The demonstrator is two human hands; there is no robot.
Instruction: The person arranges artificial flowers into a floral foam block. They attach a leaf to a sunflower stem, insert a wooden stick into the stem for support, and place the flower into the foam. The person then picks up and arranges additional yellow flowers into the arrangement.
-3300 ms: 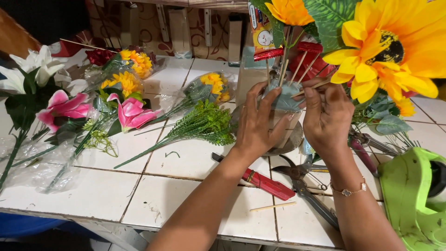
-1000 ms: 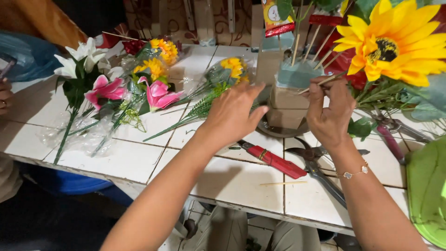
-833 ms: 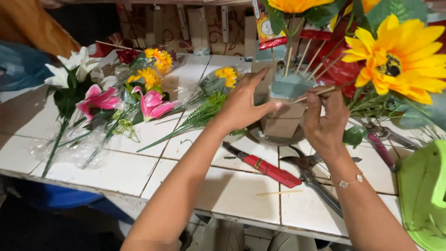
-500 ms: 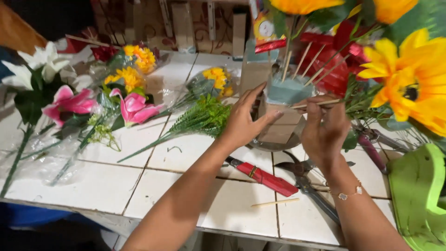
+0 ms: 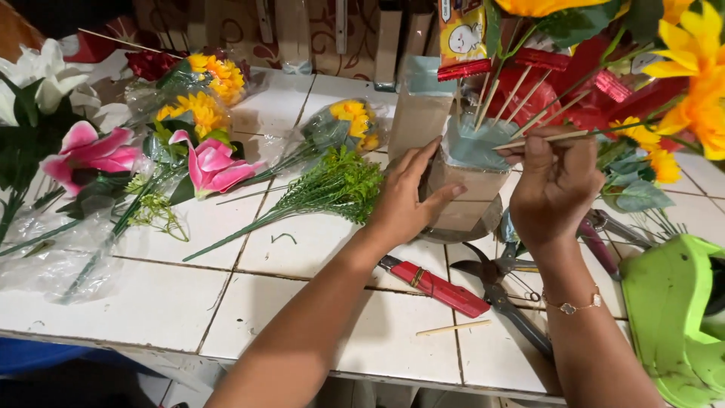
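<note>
My left hand (image 5: 404, 200) grips the side of a brown paper-wrapped block (image 5: 461, 189) topped with pale blue foam, standing on the white tiled table (image 5: 151, 302). Several wooden sticks (image 5: 521, 106) are stuck in the foam. My right hand (image 5: 555, 185) pinches one wooden stick (image 5: 540, 140) lying across the top of the block. Yellow sunflowers (image 5: 698, 75) and red packets rise from the arrangement at the upper right.
A red-handled cutter (image 5: 434, 283) and black scissors (image 5: 502, 291) lie in front of the block, with a loose stick (image 5: 453, 327) near the table edge. Artificial pink lilies (image 5: 211, 162), white lilies (image 5: 41, 75), yellow bunches (image 5: 351, 121) and a green sprig (image 5: 332, 185) lie left. A green object (image 5: 672, 310) sits right.
The view has shifted around the table. My left hand stays on the block's side, while my right hand has risen from the block's side to hold a stick at its top.
</note>
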